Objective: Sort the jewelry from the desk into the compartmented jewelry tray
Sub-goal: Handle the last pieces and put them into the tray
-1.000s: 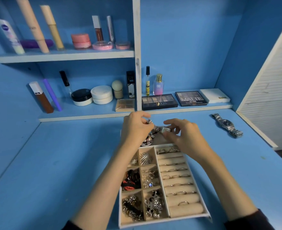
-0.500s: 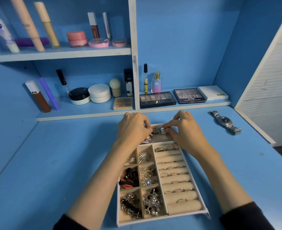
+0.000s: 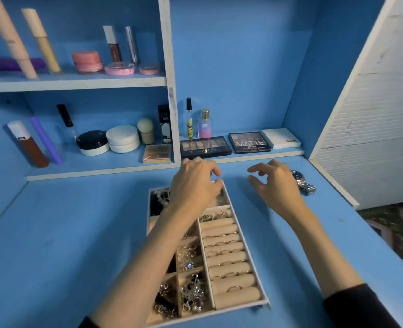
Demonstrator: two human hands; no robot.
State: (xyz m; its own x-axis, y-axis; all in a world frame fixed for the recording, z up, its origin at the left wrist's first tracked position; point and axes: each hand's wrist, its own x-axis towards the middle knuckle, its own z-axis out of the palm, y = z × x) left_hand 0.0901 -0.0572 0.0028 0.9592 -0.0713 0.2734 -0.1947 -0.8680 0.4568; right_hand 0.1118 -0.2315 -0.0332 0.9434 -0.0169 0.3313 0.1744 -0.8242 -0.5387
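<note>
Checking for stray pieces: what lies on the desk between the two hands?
Nothing: in the head view only bare blue desk shows between the left hand and the right hand.

Back wall (image 3: 231,67) painted flat blue, evenly lit, soft cool light. Blue side wall (image 3: 326,79) at right, meeting a white slatted panel (image 3: 373,138) along the right edge. Blue table (image 3: 65,233) below, faint scuffs on the surface. Built-in shelving against the back wall: upper shelf (image 3: 77,85) in the left bay only, lower shelf (image 3: 96,172) just above table level, both blue with white front edges. White upright divider (image 3: 169,79) between left and right bays, paint worn. Dimmer under the upper shelf. Patterned floor (image 3: 397,233) at lower right, blurred.
</note>
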